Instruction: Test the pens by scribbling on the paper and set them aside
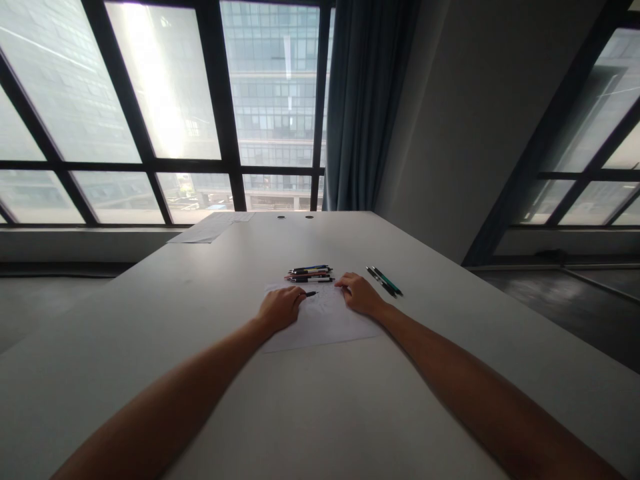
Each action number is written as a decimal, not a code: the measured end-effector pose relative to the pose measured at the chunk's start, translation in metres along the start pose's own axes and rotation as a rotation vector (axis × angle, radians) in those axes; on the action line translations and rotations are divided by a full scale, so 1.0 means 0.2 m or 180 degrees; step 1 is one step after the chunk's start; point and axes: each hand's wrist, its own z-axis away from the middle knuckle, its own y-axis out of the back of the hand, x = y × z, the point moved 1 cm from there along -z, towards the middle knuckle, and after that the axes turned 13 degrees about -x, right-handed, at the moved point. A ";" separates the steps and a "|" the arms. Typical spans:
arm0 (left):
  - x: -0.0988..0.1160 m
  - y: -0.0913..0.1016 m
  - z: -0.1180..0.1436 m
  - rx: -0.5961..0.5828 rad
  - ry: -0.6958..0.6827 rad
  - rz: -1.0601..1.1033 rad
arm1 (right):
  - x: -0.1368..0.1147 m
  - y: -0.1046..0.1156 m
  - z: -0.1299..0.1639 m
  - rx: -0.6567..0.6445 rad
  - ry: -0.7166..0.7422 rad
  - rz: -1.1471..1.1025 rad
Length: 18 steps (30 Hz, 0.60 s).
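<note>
My left hand [283, 307] is closed around a dark pen [311, 293], whose tip points right over a white sheet of paper [320, 330]. Faint marks show on the upper part of the sheet. My right hand [358, 293] rests on the sheet's right side, its fingers loosely bent and apart, with nothing visible in them. Just beyond the hands lies a row of several pens [310, 273], side by side. To the right of my right hand are a black pen [381, 283] and a green pen [389, 282], lying at a slant.
The long white table [240, 427] runs toward the windows. More paper sheets [200, 231] lie at its far left edge. Two dark round fittings [295, 217] sit near the far end. A blue curtain [355, 120] hangs beyond, beside a grey wall [450, 133].
</note>
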 end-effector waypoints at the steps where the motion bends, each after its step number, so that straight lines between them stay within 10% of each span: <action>1: 0.00 0.00 0.00 0.0004 -0.0004 0.0012 | -0.01 0.00 0.00 -0.0005 -0.0044 0.0047; 18: -0.01 -0.01 0.01 0.0148 -0.0106 -0.0048 | -0.28 -0.02 -0.01 0.0211 0.0515 -0.0041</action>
